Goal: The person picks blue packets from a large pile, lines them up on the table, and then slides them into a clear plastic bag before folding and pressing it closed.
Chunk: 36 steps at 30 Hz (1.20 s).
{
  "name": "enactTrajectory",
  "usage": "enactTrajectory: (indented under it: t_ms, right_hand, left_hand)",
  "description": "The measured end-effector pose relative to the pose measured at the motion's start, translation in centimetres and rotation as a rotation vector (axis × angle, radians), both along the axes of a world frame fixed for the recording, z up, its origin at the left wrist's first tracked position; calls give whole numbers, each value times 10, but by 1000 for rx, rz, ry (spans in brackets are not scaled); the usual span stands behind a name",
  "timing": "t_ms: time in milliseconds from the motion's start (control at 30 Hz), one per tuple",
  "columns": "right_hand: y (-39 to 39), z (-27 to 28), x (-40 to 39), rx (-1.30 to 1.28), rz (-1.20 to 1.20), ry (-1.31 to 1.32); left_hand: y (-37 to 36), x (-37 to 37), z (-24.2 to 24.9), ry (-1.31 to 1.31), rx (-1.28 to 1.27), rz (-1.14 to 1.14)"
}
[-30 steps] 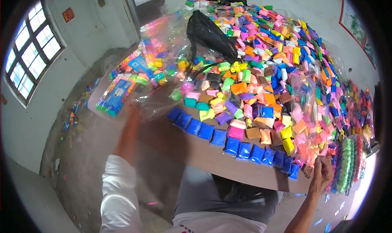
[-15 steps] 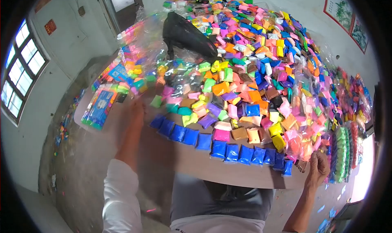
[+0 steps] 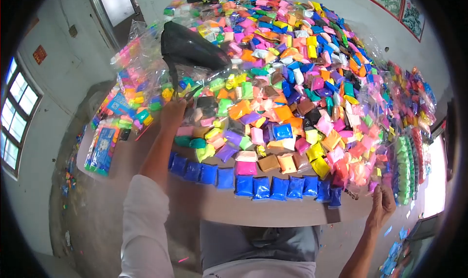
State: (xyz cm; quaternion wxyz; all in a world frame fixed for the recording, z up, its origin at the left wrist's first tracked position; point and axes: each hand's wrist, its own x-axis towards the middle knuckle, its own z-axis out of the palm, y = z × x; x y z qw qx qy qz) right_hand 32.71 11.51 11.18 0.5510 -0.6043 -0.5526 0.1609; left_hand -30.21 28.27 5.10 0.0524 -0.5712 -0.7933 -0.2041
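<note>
Grip of the left hand (image 3: pixel 175 113), bare below a pale sleeve (image 3: pixel 146 214), is at the near-left side of a heap of small packets (image 3: pixel 292 76), just beside a dangling black strap (image 3: pixel 172 74). Its fingers are too overlapped to tell whether they are apart or clamped on anything. Right grip (image 3: pixel 383 201) is at the near-right edge of the worktop (image 3: pixel 278 214), thumb and fingertips close together beside a small pink packet (image 3: pixel 373 186); whether anything is pinched there cannot be told.

The strap hangs from a black mesh bag (image 3: pixel 192 46), lying on the heap beyond the left hand. It looks light, limp and likely easiest to take by the strap or a gathered fold. Its long axis slants from upper left to lower right, with the narrower end pointing right.

Nearest the person, a row of glossy blue packets (image 3: pixel 261 188) runs left to right along the worktop. Each looks light, soft and slightly slippery in its film, best held by two opposite edges, as squeezing could dent it. Most in the middle lie flat, with their slightly longer axis pointing towards the heap.

Farther out, a label-fronted pack (image 3: pixel 103 149) lies at left, and green rolls (image 3: pixel 403 171) at right.
</note>
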Motion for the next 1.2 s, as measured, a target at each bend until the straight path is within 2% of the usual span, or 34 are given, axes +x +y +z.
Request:
enactTrajectory:
  t_ms: [33, 100, 133, 200, 233, 300, 333, 400, 433, 500, 633, 667, 800, 833, 900, 933, 1000, 1100, 1200]
  right_hand:
    - [1, 2, -1, 6, -2, -3]
    - [5, 3, -6, 51, 7, 13]
    - [7, 4, -7, 51, 11, 11]
    - [9, 7, -10, 22, 41, 48]
    - [9, 4, -11, 24, 44, 49]
    - [10, -2, -16, 56, 84, 10]
    - [9, 1, -19, 62, 88, 13]
    - [4, 5, -26, 7, 180, 53]
    - [2, 6, -28, 9, 165, 42]
    - [-2, 9, -26, 19, 182, 29]
    - [-4, 0, -12, 46, 169, 84]
    - [-4, -2, -10, 46, 169, 87]
    - [-3, 2, -20, 61, 144, 77]
    - [-3, 4, -25, 73, 165, 106]
    - [2, -6, -26, 36, 169, 109]
    - [5, -11, -27, 7, 167, 107]
    - [10, -12, -36, 48, 213, 69]
    - [12, -7, -55, 71, 260, 10]
    - [17, -4, -66, 73, 268, -47]
  left_hand:
    - [-2, -5, -4, -3, 6, -2]
    - [-18, -10, -7, 459, 124, -93]
    - [-28, -10, -3, 458, 123, -89]
    - [-48, -11, 10, 230, 81, 15]
    - [-52, -21, 3, 232, 83, 17]
    - [-51, -50, -22, 477, 192, -102]
    - [-48, -56, -35, 481, 196, -97]
    - [-46, -59, -49, -166, 119, -14]
    - [-46, -58, -51, -167, 121, -15]
    - [-43, -50, -54, 15, 96, 42]
    - [-69, 18, 15, 144, 193, 41]
    - [-74, 30, 27, 162, 279, -22]
    - [-83, 57, 59, 170, 462, -134]
    - [-84, 62, 58, 174, 455, -128]
    - [-85, 71, 59, -87, 694, -211]
    - [-86, 75, 57, -83, 695, -210]
    - [-92, 84, 42, -230, 494, -344]
    - [-83, 95, -2, -252, 370, -302]
    - [-75, 113, -31, -340, 511, -359]
